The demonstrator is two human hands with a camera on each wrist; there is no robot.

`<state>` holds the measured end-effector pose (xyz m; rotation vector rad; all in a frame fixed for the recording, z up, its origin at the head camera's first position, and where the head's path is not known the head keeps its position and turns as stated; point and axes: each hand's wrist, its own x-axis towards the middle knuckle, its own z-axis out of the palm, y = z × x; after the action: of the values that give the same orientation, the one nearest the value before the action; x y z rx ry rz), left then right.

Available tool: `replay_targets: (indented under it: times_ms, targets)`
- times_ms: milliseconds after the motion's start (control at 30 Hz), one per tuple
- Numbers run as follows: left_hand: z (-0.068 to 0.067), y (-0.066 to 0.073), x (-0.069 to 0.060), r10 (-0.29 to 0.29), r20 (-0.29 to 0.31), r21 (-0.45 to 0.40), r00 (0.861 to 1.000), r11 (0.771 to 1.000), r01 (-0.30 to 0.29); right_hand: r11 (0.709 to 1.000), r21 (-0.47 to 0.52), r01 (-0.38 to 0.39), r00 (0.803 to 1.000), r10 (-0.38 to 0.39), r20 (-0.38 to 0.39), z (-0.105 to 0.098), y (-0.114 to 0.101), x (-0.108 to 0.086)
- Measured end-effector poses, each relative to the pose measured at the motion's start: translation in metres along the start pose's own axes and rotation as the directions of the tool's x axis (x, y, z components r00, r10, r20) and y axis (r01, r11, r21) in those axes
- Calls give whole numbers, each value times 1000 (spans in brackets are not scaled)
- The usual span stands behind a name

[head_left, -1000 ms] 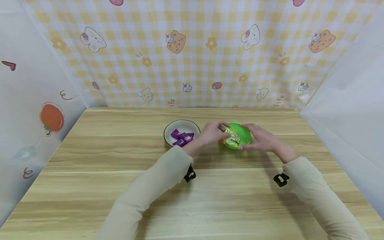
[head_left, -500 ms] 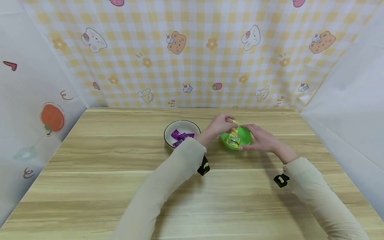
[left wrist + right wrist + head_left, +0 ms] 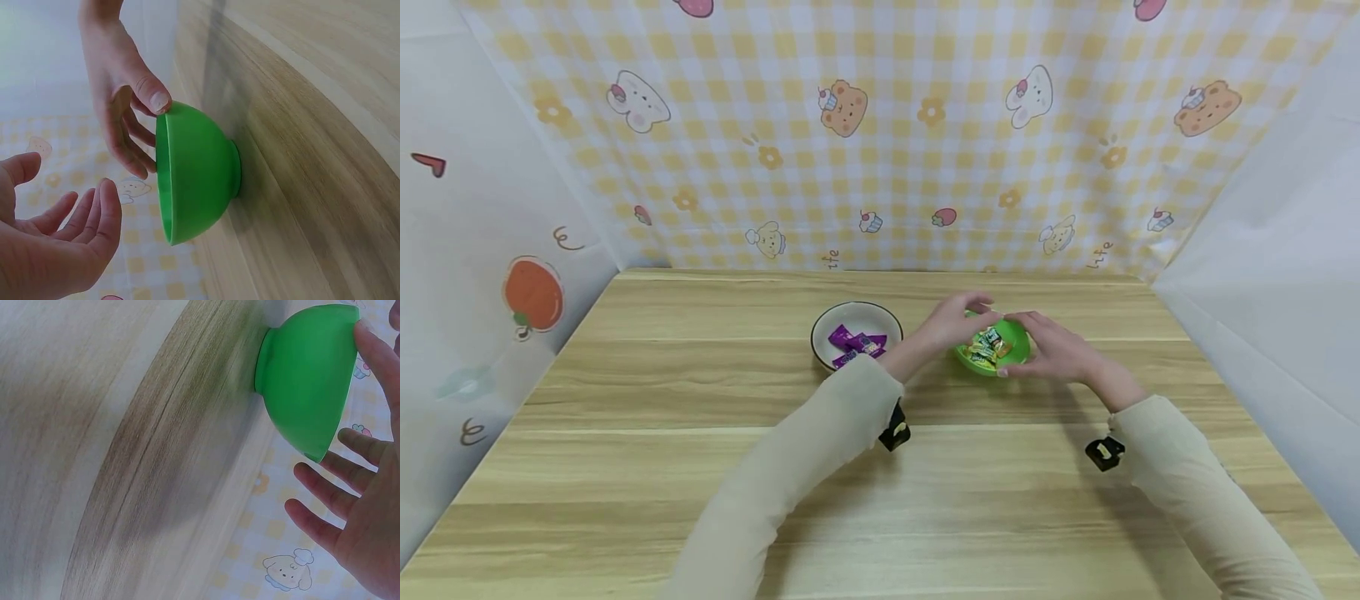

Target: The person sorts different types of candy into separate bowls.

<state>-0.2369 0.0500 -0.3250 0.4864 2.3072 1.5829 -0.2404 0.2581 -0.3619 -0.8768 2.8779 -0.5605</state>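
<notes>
A green bowl (image 3: 1019, 340) stands upright on the table, with several yellow and green wrapped candies (image 3: 987, 348) in it. My left hand (image 3: 957, 323) is above the bowl's left rim, fingers loosely bent. In the left wrist view, nothing shows between the fingers of that left hand (image 3: 69, 244), which is apart from the bowl (image 3: 197, 178). My right hand (image 3: 1060, 350) spans the bowl's right side, thumb touching the near rim and fingers toward the far rim. In the right wrist view, the fingers of this right hand (image 3: 369, 506) are fairly straight and spread.
Left of the green bowl stands a white bowl (image 3: 859, 315) with a dark rim. It holds several purple wrapped candies (image 3: 867, 344). My left forearm (image 3: 805, 467) passes close in front of it. A checkered curtain (image 3: 895, 167) hangs behind the wooden table (image 3: 662, 375).
My left hand moved right over the green bowl, released a yellow candy into it, then drew back slightly. The candies there lie differently. My right hand stayed at the rim.
</notes>
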Motion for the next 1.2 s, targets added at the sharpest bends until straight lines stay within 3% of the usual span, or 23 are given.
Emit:
replay_targets:
  times_ms: [300, 467, 633, 733, 867, 1000, 1100, 1200]
  targets:
    - [-13, -4, -22, 94, 6, 145, 996, 985, -94, 1000, 3, 8, 1000, -8, 4, 1, 1, 1]
    - [-25, -11, -36, 190, 30, 276, 981, 942, -191, 1000, 0, 15, 1000, -15, -4, 1, -1, 1]
    - [-42, -15, -52, 256, 24, 500, 966, 834, -233, 1000, -12, 12, 1000, -12, -8, 1, -2, 1]
    - [-51, -18, -61, 285, 13, 630, 958, 742, -229, 1000, -17, 5, 1000, -5, -6, 1, -2, 1]
    - [-63, -25, -75, 342, 26, 730, 939, 635, -251, 1000, -20, -1, 1000, 1, -6, 1, -3, -1]
    - [-75, -37, -86, 416, 33, 786, 909, 551, -280, 1000, -24, 7, 1000, -8, -14, 0, -5, -1]
    - [-86, -45, -93, 460, 6, 832, 888, 490, -260, 999, -44, 14, 999, -16, -51, 0, -6, -3]
    - [-97, -52, -100, 463, -49, 867, 885, 460, -193, 996, -92, 11, 994, -21, -108, 0, -8, -5]
